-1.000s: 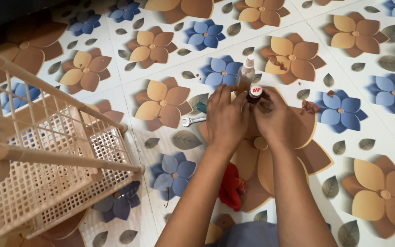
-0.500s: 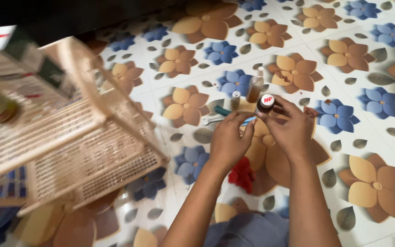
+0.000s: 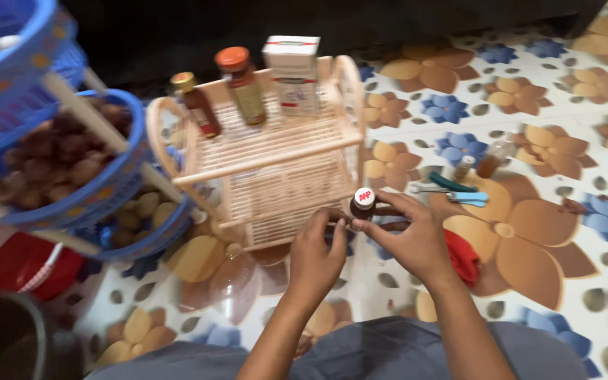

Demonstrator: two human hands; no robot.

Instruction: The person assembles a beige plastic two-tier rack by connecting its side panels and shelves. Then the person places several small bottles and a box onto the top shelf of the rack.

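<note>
My right hand [image 3: 409,236] grips a small dark bottle [image 3: 362,204] with a white and red cap, held upright above the floor. My left hand [image 3: 318,250] touches the bottle's lower side with its fingertips. Just behind the bottle stands a cream plastic rack [image 3: 276,165]. On the rack's top shelf are two brown bottles [image 3: 195,105] [image 3: 242,84] and a white carton [image 3: 293,74]. The picture is blurred by head motion.
Blue baskets [image 3: 72,200] of brown round produce hang on a stand at left. A red bowl [image 3: 19,267] lies below. On the flower-patterned floor lie a spanner [image 3: 427,188], a blue-handled tool [image 3: 462,193], two small bottles [image 3: 490,160] and a red cloth [image 3: 462,257].
The view has swung left, bringing the rack's top shelf and blue baskets into sight. Both hands have carried the small bottle leftward, away from the tools, to the front of the rack.
</note>
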